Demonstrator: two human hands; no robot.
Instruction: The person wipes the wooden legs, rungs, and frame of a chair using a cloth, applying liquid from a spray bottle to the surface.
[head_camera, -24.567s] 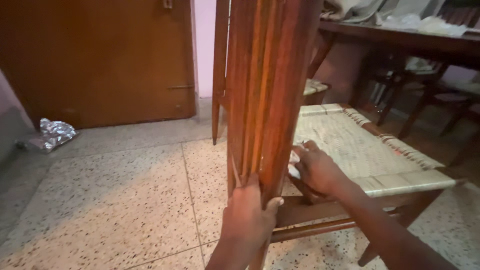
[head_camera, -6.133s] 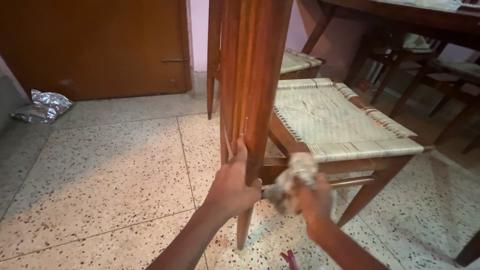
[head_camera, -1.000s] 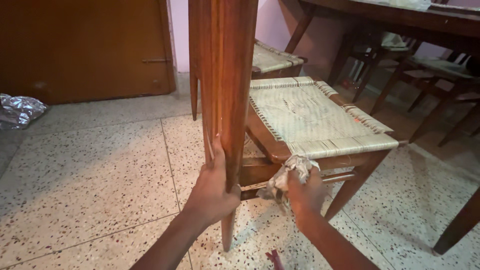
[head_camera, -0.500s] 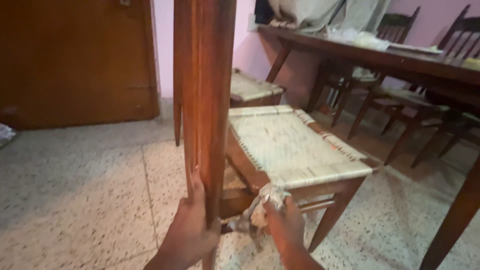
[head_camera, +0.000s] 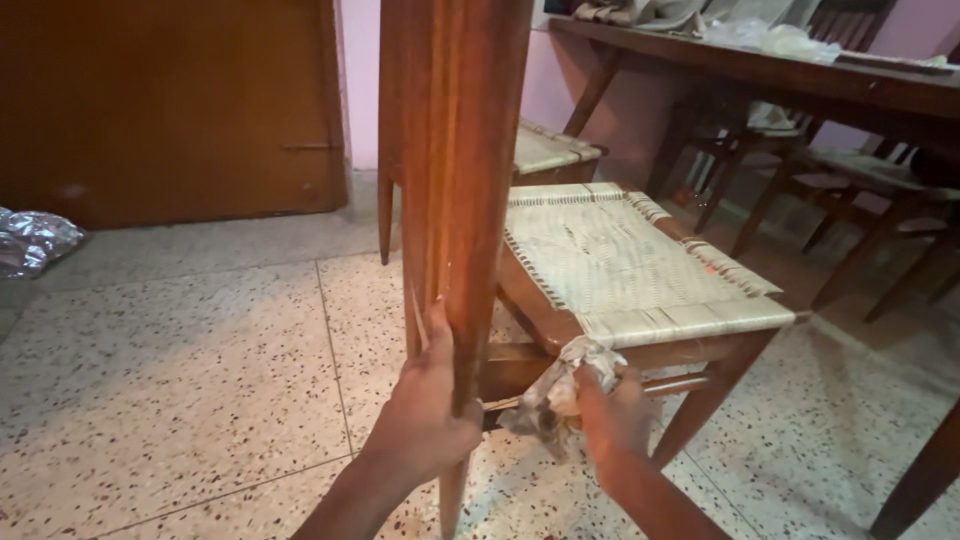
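Observation:
A wooden chair (head_camera: 460, 150) with a woven cane seat (head_camera: 620, 260) stands on the speckled floor, its back edge-on toward me. My left hand (head_camera: 425, 410) grips the lower part of the chair's back post. My right hand (head_camera: 615, 420) is closed on a crumpled grey-white cloth (head_camera: 555, 390), which is pressed against the wooden side rail just under the seat's near corner.
A dark wooden table (head_camera: 800, 70) with cloths on top stands at the right, with more chairs (head_camera: 860, 180) under it. A second cane-seat chair (head_camera: 550, 150) is behind. A brown door (head_camera: 170, 100) is at the back left, crumpled foil (head_camera: 30, 240) beside it.
The view has swung back down and left since half a second ago. Both hands keep their hold; the cloth stays on the rail under the seat.

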